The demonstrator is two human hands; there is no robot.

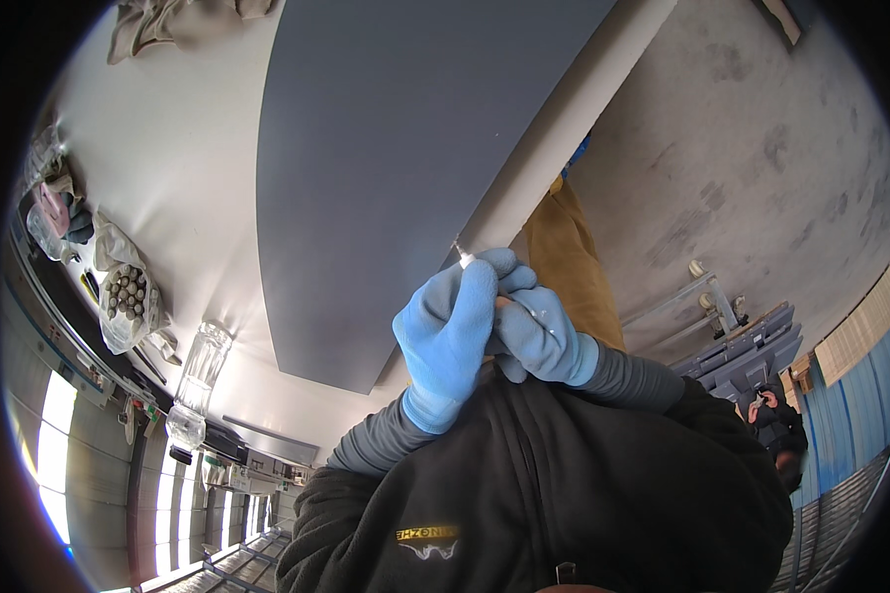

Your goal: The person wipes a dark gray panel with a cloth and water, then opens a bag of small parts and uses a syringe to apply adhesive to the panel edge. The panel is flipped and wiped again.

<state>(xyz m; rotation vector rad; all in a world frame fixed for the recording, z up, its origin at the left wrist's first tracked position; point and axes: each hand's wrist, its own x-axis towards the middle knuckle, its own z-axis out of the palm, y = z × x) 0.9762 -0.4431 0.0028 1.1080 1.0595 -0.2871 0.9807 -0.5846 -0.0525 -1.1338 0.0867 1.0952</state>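
Both hands wear light blue gloves and are drawn together in front of my dark jacket, at the near end of a large dark grey panel (386, 148). My left hand (445, 331) is closed in a pinch around a small white piece with a thin pointed tip (466, 257), which pokes up beyond the thumb. Its lower part is hidden in the glove, so its exact kind does not show. My right hand (549, 336) is curled against the left one. Whatever its fingers hold, if anything, is hidden. A small brownish patch shows between the gloves.
The panel lies on a white table (183, 128). Along its left stand a plastic bag of round-ended pieces (127, 295) and a clear bottle (206, 361); a beige cloth (158, 30) lies far left. Brown fabric (569, 257) hangs beside the table. A rack (752, 346) and another person (776, 425) are right.
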